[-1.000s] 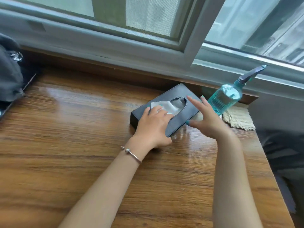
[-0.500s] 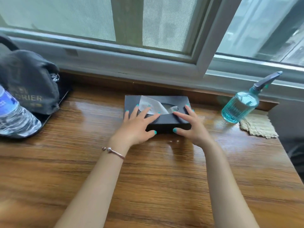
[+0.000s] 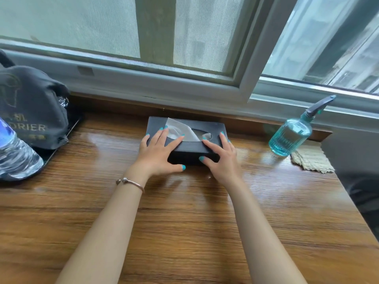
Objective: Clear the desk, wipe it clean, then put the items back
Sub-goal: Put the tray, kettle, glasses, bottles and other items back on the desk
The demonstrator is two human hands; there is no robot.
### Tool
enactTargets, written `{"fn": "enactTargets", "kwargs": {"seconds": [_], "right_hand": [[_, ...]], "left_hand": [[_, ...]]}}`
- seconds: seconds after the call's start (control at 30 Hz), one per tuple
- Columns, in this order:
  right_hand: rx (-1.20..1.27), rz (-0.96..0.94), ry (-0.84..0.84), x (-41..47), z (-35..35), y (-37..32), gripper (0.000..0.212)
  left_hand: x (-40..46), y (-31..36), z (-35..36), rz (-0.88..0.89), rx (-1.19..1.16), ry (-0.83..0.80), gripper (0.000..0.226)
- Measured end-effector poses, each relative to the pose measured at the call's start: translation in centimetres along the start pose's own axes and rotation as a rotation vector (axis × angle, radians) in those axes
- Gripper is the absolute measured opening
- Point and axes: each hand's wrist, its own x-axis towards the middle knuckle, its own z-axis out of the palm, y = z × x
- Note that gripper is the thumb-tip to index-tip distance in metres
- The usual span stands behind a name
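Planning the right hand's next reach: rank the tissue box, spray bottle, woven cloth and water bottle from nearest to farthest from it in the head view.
1. tissue box, under the right hand.
2. spray bottle, to its right by the sill.
3. woven cloth, just past the spray bottle.
4. water bottle, far left.

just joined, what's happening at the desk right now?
A person has both hands on a black tissue box near the back edge of the wooden desk, under the window. The left hand lies flat on the box's left end and the right hand on its right end, fingers straight, thumbs against the front face. A tissue sticks out of the slot. A blue spray bottle and a folded cloth sit to the right; a water bottle and a dark bag on a tray to the left.
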Motion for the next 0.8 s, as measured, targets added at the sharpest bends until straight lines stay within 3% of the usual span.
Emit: {"fn": "enactTargets", "kwargs": {"seconds": [0.8], "right_hand": [[-0.022, 0.120, 0.111, 2.8, 2.0, -2.3, 0.055]], "left_hand": [[3.4, -3.0, -1.1, 0.054, 0.009, 0.008, 0.085]]}}
